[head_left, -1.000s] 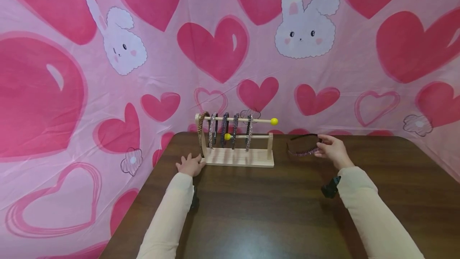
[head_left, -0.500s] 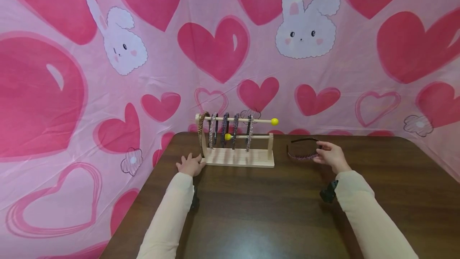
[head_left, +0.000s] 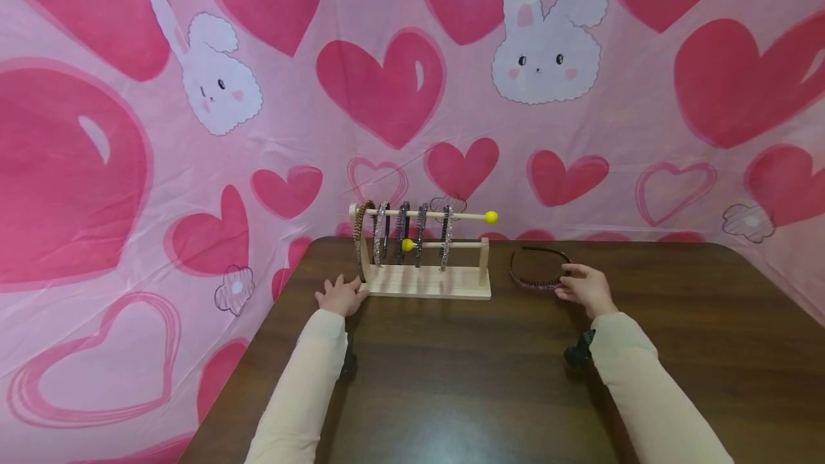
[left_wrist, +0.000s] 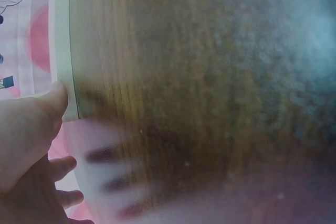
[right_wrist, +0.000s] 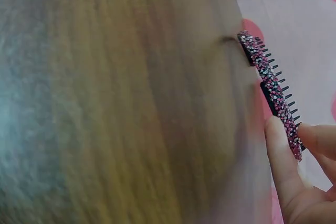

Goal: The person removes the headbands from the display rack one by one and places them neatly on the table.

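A toothed headband (head_left: pixel 535 284) with pink and silver glitter is pinched at one end between the thumb and a finger of my right hand (head_left: pixel 588 290), low over the table to the right of the stand. The right wrist view shows the glittery band (right_wrist: pixel 276 87) edge-on, its black teeth pointing right. My left hand (head_left: pixel 339 297) has its fingers spread. Its thumb touches the left end of the wooden stand's base (head_left: pixel 428 291), as the left wrist view also shows at the pale base edge (left_wrist: pixel 62 40). Several headbands, one gold-brown (head_left: pixel 359 235), hang on the stand's upper rod.
The upper rod ends in a yellow ball (head_left: pixel 491 218); a second yellow ball (head_left: pixel 407 245) tips the lower rod, whose post (head_left: pixel 484 262) is at the right. Beneath everything lies a dark wooden table (head_left: pixel 451 378). A pink heart-and-rabbit cloth (head_left: pixel 380 6) hangs behind.
My right hand has shifted slightly left and toward me, lowering and turning the headband so its loop shows wider. My left hand and the stand have stayed put.
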Demonstrator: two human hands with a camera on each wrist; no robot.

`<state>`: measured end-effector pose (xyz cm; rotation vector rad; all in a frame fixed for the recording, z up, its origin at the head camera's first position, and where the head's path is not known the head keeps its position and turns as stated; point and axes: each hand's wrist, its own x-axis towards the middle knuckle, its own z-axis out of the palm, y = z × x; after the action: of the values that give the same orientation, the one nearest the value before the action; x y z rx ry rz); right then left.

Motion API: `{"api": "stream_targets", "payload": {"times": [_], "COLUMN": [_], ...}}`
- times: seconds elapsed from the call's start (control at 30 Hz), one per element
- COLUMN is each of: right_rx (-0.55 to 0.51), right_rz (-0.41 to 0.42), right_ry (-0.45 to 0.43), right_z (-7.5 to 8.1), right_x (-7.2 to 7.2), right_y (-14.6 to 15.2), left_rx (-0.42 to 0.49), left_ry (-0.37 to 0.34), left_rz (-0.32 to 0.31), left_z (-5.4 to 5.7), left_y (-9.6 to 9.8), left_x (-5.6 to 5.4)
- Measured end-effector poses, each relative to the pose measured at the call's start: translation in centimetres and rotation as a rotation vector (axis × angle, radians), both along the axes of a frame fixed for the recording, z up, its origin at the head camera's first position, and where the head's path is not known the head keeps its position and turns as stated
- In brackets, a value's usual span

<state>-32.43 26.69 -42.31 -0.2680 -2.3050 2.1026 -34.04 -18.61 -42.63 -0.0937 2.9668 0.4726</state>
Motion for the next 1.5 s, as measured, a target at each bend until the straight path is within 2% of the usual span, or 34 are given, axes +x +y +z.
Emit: {"api": "stream_targets", "payload": {"times": [0.17,0.43,0.53,0.63,0.73,0.83,0.97,1.23,1.4,1.43,1.5], "right_rx": [0.053,0.219,0.236,0.2,0.108,0.06,0.073,0.056,0.05,0.049,0.051], "right_rz": [-0.03,-0.069,-0.08,-0.082,-0.072,-0.076,-0.095,-0.068,-0.053,-0.047,-0.038], "right_ry": [-0.004,0.033,0.026,0.026,0.036,0.022,-0.014,-0.035,-0.003,0.004,0.022], "right_z": [-0.6,-1.6,-1.7,-1.9,-2.0,-1.9,-1.6,-1.5,-1.4,-1.3,-0.9], "right_x": [0.0,-0.1,-0.2,-0.3,-0.4,-0.4,-0.2,-0.1,0.1,0.1,0.1], "right_y": [-0.3,-1.0,-1.1,-1.1,-1.1,-1.3,-1.8,-1.8,-1.5,-1.5,-1.4], "left_rx": [0.007,0.014,0.014,0.01,0.011,0.013,0.015,0.016,0.007,-0.001,0.0], "left_ry": [0.005,0.005,0.007,0.006,0.005,0.005,0.003,-0.001,-0.001,0.022,0.019], "left_rz": [0.002,0.006,0.002,-0.001,0.001,0.003,0.006,0.01,0.01,0.01,0.016], "left_z": [-0.1,-0.2,-0.1,-0.1,0.0,0.0,0.0,0.0,-0.2,-0.7,-0.8], "left_y": [0.0,-0.1,-0.1,-0.1,-0.1,0.0,0.0,0.0,0.0,-0.2,-0.2], "left_x": [-0.1,-0.1,0.0,0.0,0.1,0.1,0.1,0.1,-0.1,-0.5,-0.6]}}
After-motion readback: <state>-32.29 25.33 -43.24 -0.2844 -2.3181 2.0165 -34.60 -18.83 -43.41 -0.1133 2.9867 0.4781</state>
